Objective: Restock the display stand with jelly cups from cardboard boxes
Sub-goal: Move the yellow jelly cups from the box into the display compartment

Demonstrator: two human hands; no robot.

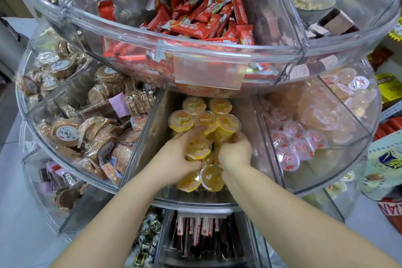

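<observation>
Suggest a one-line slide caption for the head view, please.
Both hands, left hand and right hand, settle yellow jelly cups into the middle compartment of a clear tiered display stand.

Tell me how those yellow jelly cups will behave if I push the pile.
The yellow jelly cups look smooth and glossy, so they probably slide. They lie loosely heaped at angles, so they likely tumble or roll. Their film lids might puncture under hard pressure.

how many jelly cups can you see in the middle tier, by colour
Yellow jelly cups in the centre compartment, under both hands: about 11 showing
Pink-red jelly cups in the right compartment: about 12 showing
Total: about 23, some hidden or blurred
</observation>
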